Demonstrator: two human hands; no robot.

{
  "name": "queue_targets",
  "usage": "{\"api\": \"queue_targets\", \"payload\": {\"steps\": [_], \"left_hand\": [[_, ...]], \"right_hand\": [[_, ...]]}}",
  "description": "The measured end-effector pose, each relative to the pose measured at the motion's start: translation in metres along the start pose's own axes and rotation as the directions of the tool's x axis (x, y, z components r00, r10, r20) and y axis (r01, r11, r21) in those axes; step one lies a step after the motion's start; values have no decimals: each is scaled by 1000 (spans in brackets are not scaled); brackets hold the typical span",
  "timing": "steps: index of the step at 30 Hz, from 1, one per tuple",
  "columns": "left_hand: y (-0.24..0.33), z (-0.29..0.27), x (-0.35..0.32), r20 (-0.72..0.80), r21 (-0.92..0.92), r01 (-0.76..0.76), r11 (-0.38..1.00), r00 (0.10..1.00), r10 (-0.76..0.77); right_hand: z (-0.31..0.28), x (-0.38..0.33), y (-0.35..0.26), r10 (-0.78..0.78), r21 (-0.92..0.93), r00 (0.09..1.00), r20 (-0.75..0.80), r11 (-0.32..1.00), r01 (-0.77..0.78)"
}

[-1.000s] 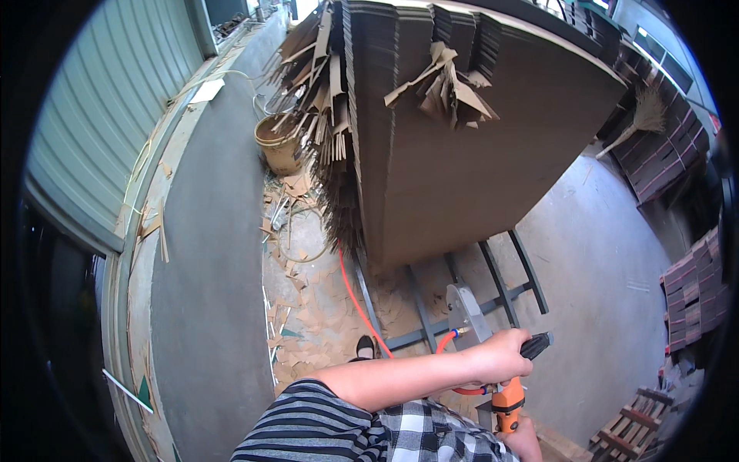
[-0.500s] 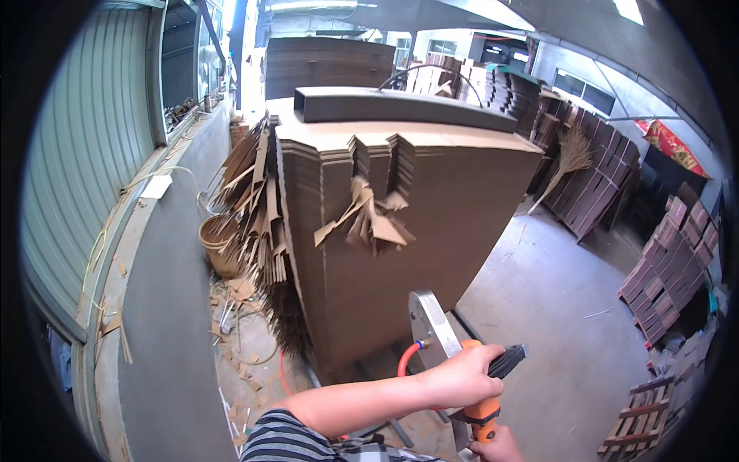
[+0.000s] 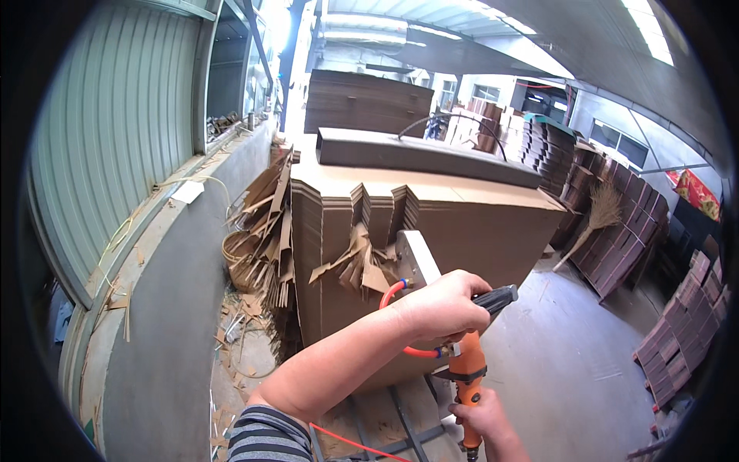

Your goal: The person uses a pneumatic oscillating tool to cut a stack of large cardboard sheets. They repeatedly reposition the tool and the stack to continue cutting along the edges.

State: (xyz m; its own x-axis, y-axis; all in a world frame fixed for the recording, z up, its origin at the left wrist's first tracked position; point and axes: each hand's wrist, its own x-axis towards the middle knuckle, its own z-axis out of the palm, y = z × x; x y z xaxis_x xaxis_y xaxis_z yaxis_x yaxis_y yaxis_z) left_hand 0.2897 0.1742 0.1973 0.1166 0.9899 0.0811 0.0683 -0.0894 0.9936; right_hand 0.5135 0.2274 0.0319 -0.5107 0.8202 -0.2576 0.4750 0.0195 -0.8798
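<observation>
My left hand is closed around the black side handle of an orange pneumatic tool. Lower down, my right hand grips the tool's orange body. The tool's flat metal head points at a tall stack of brown cardboard sheets, overlapping its front face in view; whether they touch cannot be told. A red air hose loops along the tool's left side. Notches cut into the stack's upper edge have torn cardboard scraps hanging below them, just left of the metal head.
A dark rectangular beam lies on top of the stack. Loose cardboard strips bristle from its left side, beside a low grey wall. A twig broom leans against bundled cardboard at right. Scraps litter the floor on the left.
Both hands have raised the tool and moved it toward the stack; its head is now beside the hanging scraps. The view has tilted upward.
</observation>
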Motion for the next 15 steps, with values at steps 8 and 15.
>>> {"api": "queue_targets", "payload": {"steps": [8,15], "left_hand": [[-35,-31,22,8,-158,22,987,1000,-21],[-47,-38,23,50,-198,121,973,992,-113]], "right_hand": [[11,26,7,35,-20,995,91,999,-34],[32,17,12,71,-19,985,160,997,-69]]}}
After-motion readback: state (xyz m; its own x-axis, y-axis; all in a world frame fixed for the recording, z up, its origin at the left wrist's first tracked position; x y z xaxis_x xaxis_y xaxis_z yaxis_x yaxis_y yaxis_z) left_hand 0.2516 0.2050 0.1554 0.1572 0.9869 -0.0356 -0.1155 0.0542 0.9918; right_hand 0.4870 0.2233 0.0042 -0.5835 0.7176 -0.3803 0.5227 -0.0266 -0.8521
